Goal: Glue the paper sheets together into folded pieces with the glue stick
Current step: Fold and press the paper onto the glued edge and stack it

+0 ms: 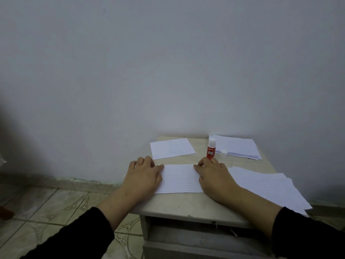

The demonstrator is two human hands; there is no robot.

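Head view: your left hand lies flat, fingers spread, on the folded sheet at the table's front; your right hand presses likewise. Rub outward along the crease. Glue stick stands behind, uncapped.

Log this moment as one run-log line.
left hand: pressing lined sheet | right hand: pressing it | glue stick: upright, uncapped, cap beside

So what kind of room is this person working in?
Probably a plain room at home, not a workshop: a small worn cabinet serves as the desk, against a bare painted wall, over a patterned tiled floor.
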